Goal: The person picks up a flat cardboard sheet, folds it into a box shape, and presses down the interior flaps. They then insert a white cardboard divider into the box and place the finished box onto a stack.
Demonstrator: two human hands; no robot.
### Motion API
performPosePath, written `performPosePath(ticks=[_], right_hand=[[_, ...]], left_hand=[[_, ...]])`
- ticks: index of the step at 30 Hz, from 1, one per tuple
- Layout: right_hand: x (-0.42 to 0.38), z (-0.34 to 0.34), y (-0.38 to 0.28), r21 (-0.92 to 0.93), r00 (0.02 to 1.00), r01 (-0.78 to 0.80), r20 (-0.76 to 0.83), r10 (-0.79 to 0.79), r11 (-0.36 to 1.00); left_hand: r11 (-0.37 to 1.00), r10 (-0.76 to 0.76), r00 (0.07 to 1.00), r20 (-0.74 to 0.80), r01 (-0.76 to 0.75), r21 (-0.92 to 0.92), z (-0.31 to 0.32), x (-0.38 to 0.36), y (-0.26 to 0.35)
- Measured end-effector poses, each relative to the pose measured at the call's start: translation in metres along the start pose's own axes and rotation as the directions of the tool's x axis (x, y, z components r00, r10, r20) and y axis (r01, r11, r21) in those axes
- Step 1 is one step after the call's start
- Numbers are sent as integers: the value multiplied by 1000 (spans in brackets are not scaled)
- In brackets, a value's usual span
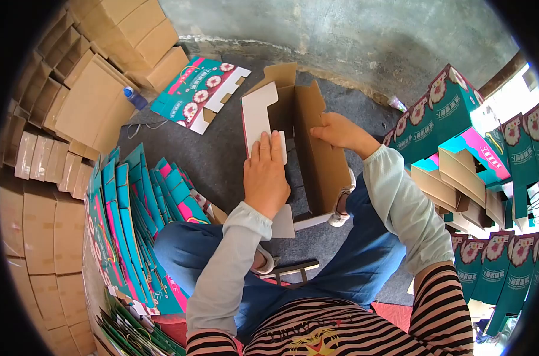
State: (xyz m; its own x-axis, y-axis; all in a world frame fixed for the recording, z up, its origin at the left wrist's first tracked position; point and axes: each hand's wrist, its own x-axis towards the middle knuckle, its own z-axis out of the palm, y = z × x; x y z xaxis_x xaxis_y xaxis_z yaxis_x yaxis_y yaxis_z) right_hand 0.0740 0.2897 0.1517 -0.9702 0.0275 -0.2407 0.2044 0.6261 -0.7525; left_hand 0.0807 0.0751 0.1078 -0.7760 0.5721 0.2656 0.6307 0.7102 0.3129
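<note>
Left hand (266,178): flat on the white flap (258,115), fingers extended.
Right hand (342,132): clamped on the carton (328,172) by its brown side wall.
Carton: open, on the grey floor (216,160) before us.
Risk: we judge uneven pressure could crease the flap.
Leftward: teal folded cartons (127,207), stacked.

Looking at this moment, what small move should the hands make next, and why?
Probably fold the white flap inward with the left hand while the right hand steadies the brown wall. The left palm lies over that flap, the right hand grips the wall's edge, and the carton gapes open between them.
</note>
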Motion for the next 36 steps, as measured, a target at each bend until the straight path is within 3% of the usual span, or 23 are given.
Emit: performPosePath(ticks=[3, 12, 15, 18, 19, 20, 22, 23, 24, 25, 26, 27, 28, 29, 30, 33, 36], right_hand=[[12, 11, 26, -149, 1000, -20, 10, 21, 989], [13, 12, 56, 18, 995, -49, 82, 48, 999], [4, 8, 52, -27, 989, -60, 133, 63, 998], [-16, 12, 33, -346, 982, -111, -184, 49, 932], [-24, 17, 28, -511, 901, 2, -372, -224, 860], [-36, 25, 22, -675, 724, 63, -476, -499, 735], [-67, 36, -16, -692, 544, 285, -453, -707, 663], [-81, 47, -20, -741, 538, 383, -306, -785, 552], [-105, 53, -32, -631, 648, 503, -177, -741, 591], [-125, 59, -38, -493, 814, 483, -49, -578, 723], [-136, 59, -30, -455, 878, 467, 139, -457, 758], [-141, 57, -24, -430, 875, 481, 288, -389, 764], [-144, 57, -14, -476, 848, 529, 339, -408, 703], [-144, 57, -11, -438, 827, 562, 302, -474, 702], [-146, 52, -18, -441, 835, 543, 372, -406, 714], [-152, 51, -19, -417, 770, 622, 482, -419, 663], [-161, 48, -26, -409, 724, 659, 571, -386, 631]], left_hand=[[1000, -8, 996, 94, 7, 1, 25, 6, -3], [997, -27, 978, 209, 11, 79, 31, 12, 4], [996, -14, 970, 244, -9, 93, 32, 10, 8], [994, 1, 974, 226, -27, 109, 40, 9, 13], [993, 4, 978, 209, -29, 118, 44, 8, 14], [992, 9, 981, 194, -33, 122, 45, 6, 16], [990, 8, 987, 160, -29, 135, 49, 2, 19], [995, 12, 991, 133, -25, 96, 51, 1, 20], [998, 5, 995, 103, -12, 68, 54, 1, 19], [998, -18, 997, 71, 14, 56, 56, -1, 15], [998, 26, 992, -126, -18, 65, 71, -3, 12], [998, -50, 997, 64, 52, -35, 52, 0, 19], [993, -111, 993, 31, 113, -44, 53, -3, 23], [983, -176, 976, 125, 182, -37, 42, 1, 31], [973, -215, 964, 156, 225, -50, 42, 0, 34], [945, -327, 936, 131, 327, 29, 84, 10, 48], [940, -318, 938, 136, 293, 172, 95, 11, 53]])
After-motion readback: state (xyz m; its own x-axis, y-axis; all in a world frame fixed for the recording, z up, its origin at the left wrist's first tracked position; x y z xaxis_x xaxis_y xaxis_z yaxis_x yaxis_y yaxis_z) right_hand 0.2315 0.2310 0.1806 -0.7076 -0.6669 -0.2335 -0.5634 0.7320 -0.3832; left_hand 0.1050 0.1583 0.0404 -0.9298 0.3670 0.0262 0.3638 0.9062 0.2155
